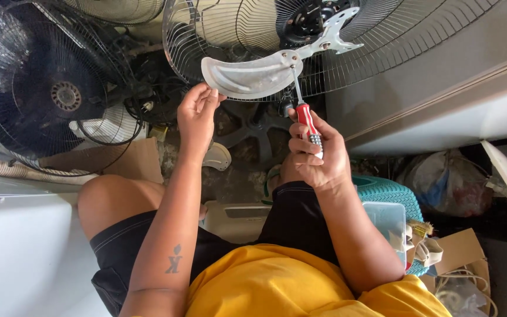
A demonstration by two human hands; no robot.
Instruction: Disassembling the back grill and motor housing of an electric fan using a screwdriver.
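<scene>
The right hand (315, 155) is closed in a full grip around the red handle of a screwdriver (307, 120): the fingers curl over the handle from the left, the thumb lies along its far side, and only the top of the red handle and a banded grey part of it show between them. The thin metal shaft runs up and slightly left from the fist, and its tip meets the narrow root of a metal fan blade (252, 77), close to where that blade joins the hub.

The left hand (198, 114) is loosely curled, not clenched. Its fingertips touch the lower edge of the same blade near its broad, rounded end, with the thumb just under the rim; the hand pinches or steadies the edge rather than wrapping it.

The blade is a pale, curved, spoon-like plate lying almost level, broad end to the left. Its root is fixed to a silver bracket (331, 32) that reaches out from the black hub (309, 17) of a large fan. Behind blade and hub stands the round wire guard (382, 35) of that fan.

To the left, several other fans (60, 94) with dark wire cages are stacked together. Below the hands are the person's bare knee, black shorts and yellow shirt. At the right elbow stand a teal woven basket (388, 191) and a clear plastic box (388, 220).
</scene>
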